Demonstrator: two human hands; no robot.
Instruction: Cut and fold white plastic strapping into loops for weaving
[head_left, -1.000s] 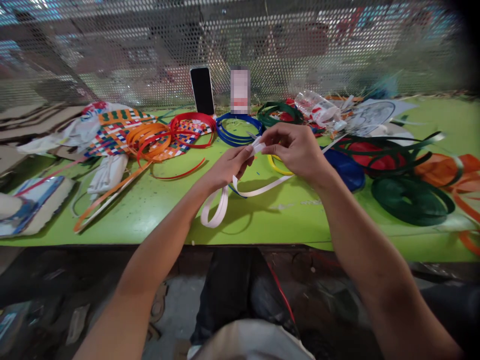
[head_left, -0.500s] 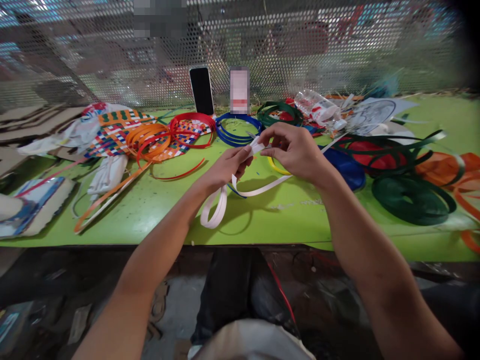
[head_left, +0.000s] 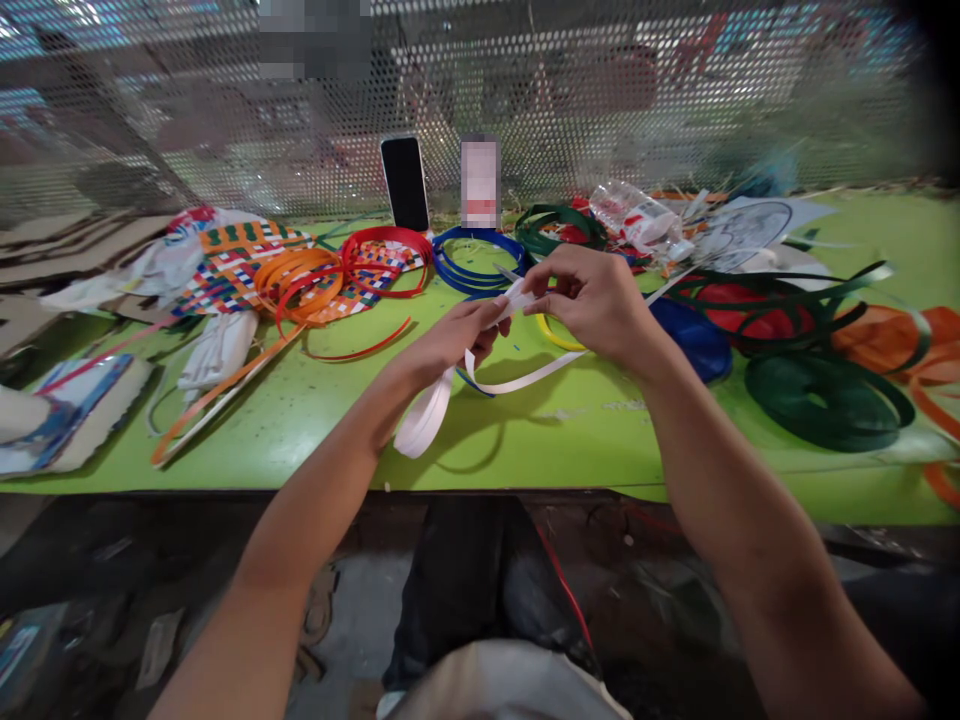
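Note:
Above the green table, my left hand (head_left: 472,330) grips a white plastic strap (head_left: 424,420), whose looped length hangs below the wrist. The fingers of my right hand (head_left: 581,290) pinch the same strap near its upper end, close to the left fingertips. Another stretch of white strap curves from under my left hand toward the right wrist. Just beyond the fingers a small pointed metal tip (head_left: 508,271) shows; what it belongs to is hidden. Behind my hands lies a coil of blue strap (head_left: 480,262), and part of a yellow strap (head_left: 556,335) shows under my right hand.
Orange strap coils (head_left: 296,283) and red ones (head_left: 386,240) lie left on a woven multicoloured piece (head_left: 255,240). At right are dark green coils (head_left: 825,400), a blue round thing (head_left: 694,340) and a plastic bottle (head_left: 637,220). A phone (head_left: 405,183) leans against the perforated metal screen (head_left: 570,100).
The hanging white loop has swung slightly left and narrowed. My left fingers have shifted a little on the strap; both hands stay in nearly the same place.

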